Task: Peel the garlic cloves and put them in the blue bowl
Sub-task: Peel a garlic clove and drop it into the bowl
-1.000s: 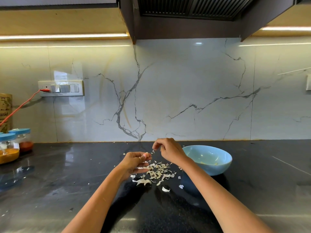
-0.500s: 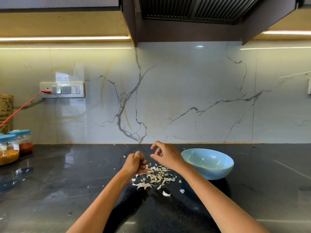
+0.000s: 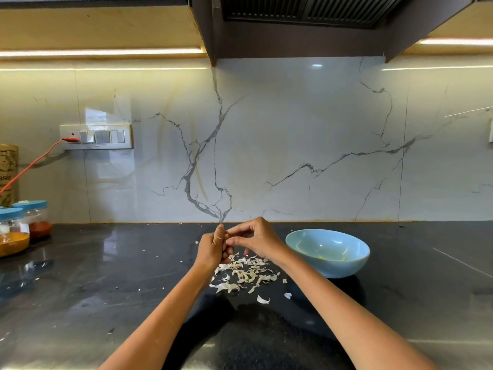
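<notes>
Your hands have closed together: half a second ago they were apart above the skins point(image 3: 244, 273), and now the right hand point(image 3: 256, 240) meets the left hand point(image 3: 212, 249) fingertip to fingertip. The left hand's fingers are curled tight, and the right hand's thumb and forefinger pinch at the top of the left fist. Judge this as a fresh pull at the skin, so peeling is in progress and the clove is not ready for the bowl point(image 3: 357, 259). The clove itself is hidden inside your left fist, so you cannot confirm how much skin remains. The bowl's contents show only as small yellowish bits, too faint to count.
</notes>
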